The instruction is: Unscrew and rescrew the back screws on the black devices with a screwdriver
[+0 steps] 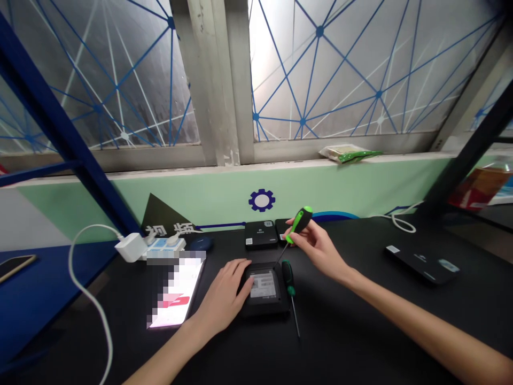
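Observation:
My right hand (315, 246) is closed around a black and bright-green screwdriver (300, 223). Its thin shaft slants down to the far edge of an opened black device case (264, 308); whether the tip sits in a screw is too small to tell. Inside the case lies a dark drive with a white printed label (263, 285). On the case's left side my left hand (226, 289) grips it, thumb over the label and fingers along the far left corner. A second screwdriver (291, 291), dark green and black, lies against the right side of the case.
Behind the case stand two black boxes (260, 235), the right one partly hidden by my hand. A lit tablet or phone (178, 299), a power strip (164, 247) and a white cable (96, 299) are at left. Another black device (422, 264) lies at right. A window wall bounds the back.

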{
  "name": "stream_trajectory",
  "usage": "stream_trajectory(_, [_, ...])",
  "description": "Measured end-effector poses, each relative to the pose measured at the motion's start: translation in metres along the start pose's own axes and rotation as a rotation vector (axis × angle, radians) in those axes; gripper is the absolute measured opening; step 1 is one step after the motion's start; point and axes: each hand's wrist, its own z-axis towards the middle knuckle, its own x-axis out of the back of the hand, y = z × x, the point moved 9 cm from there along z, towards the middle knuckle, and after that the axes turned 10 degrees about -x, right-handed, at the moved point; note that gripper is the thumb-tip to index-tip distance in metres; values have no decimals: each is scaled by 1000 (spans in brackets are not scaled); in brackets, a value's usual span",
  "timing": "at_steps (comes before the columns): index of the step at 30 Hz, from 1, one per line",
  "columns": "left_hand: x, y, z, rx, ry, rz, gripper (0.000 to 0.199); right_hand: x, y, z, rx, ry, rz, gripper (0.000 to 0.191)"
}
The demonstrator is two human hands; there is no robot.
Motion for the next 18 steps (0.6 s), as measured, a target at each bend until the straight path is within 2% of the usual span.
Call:
stream_trajectory(6, [3, 3, 1, -17, 14, 12, 35, -23, -13, 13, 28, -124, -239, 31])
stream_trajectory(12, [3, 3, 1, -17, 22, 22, 34, -47, -16, 7, 91, -275, -342, 23])
stream_trajectory(18, [1, 1, 1, 7, 6, 16, 35, -52, 4, -3, 111, -232, -342, 21])
